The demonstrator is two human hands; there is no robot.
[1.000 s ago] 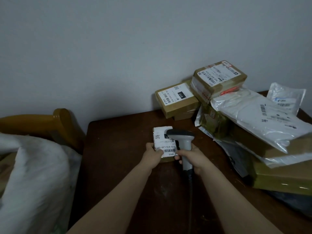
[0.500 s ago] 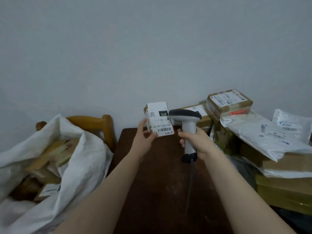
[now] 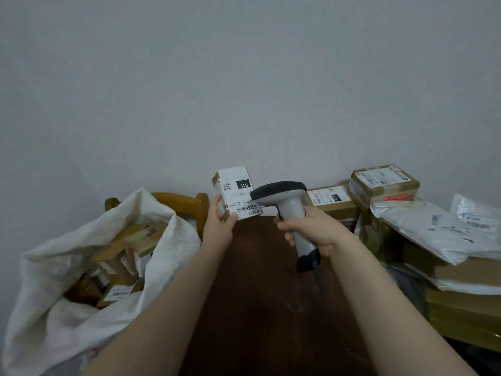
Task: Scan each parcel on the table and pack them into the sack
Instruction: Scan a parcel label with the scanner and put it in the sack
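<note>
Sack (image 3: 54, 280) stands open at far left, boxes already inside — ready to receive. Left hand (image 3: 218, 226) pinches the small parcel (image 3: 235, 192) aloft, label turned toward the scanner (image 3: 287, 204), which the right hand (image 3: 311, 229) grips by the handle. Unscanned parcels (image 3: 385, 183) are stacked at the counter (image 3: 265, 294) right — apparently awaiting their turn.
</note>
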